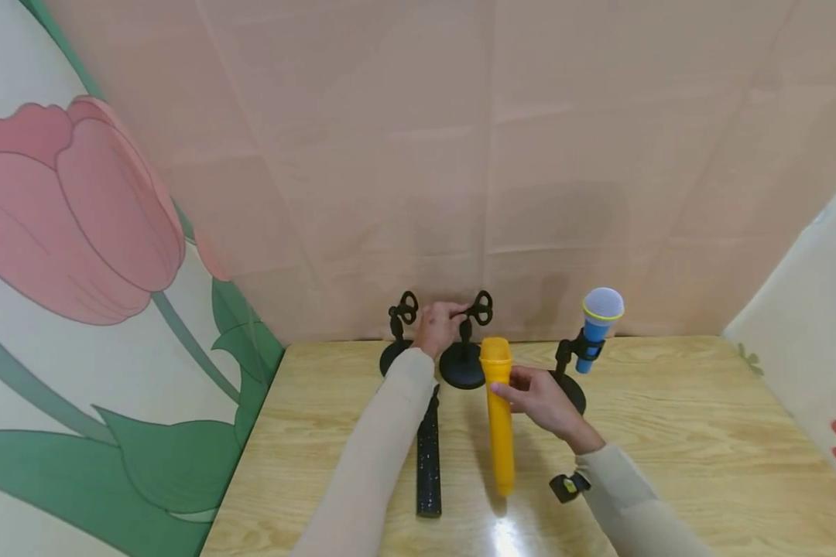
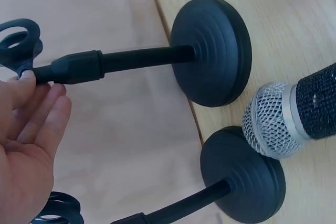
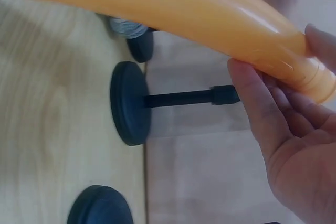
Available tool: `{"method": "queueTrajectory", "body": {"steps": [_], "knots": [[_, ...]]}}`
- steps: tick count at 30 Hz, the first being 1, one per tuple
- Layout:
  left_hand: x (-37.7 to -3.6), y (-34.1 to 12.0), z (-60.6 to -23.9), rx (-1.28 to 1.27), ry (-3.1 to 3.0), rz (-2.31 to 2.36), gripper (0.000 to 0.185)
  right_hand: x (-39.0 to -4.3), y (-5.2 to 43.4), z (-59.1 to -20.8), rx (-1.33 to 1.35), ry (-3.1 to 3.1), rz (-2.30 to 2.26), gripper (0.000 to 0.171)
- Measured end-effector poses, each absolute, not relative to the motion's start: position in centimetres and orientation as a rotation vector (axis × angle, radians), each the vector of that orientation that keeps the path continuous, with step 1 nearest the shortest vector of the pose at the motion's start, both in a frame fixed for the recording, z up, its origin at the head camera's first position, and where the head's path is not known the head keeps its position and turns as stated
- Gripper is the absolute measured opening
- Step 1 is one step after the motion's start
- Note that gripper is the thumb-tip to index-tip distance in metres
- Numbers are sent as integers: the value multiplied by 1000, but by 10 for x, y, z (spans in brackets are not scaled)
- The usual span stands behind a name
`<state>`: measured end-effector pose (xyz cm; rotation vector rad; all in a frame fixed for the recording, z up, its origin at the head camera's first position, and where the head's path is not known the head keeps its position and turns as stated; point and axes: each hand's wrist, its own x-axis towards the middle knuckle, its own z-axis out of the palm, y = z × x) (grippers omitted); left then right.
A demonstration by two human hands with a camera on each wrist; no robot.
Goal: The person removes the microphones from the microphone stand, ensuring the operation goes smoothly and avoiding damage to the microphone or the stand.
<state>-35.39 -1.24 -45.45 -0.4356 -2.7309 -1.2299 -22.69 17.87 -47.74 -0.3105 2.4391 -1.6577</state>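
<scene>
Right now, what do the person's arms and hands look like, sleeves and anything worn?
Both arms are in long, plain beige sleeves that end at the wrists. The left hand and right hand are bare, with no gloves, and no rings show. A small black device with a yellow spot sits strapped at the right wrist.

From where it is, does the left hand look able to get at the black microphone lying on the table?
Probably yes. The left hand pinches the middle stand's clip, and the black microphone lies uncovered just beside that forearm; letting go and drawing back should reach it.
</scene>
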Motion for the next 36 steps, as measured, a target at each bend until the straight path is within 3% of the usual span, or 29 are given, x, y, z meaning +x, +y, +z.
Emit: {"method": "queueTrajectory", "body": {"steps": [14, 21, 36], "knots": [[-357, -9, -456, -376, -2791, -1215, 30, -241, 165, -524, -65, 2346, -1642, 49], [-355, -10, -454, -452, -2800, -1152, 31, -248, 154, -544, 107, 2354, -1651, 41], [-356, -13, -452, -512, -2872, -1089, 36, -255, 151, -567, 270, 2473, -1420, 46]]}}
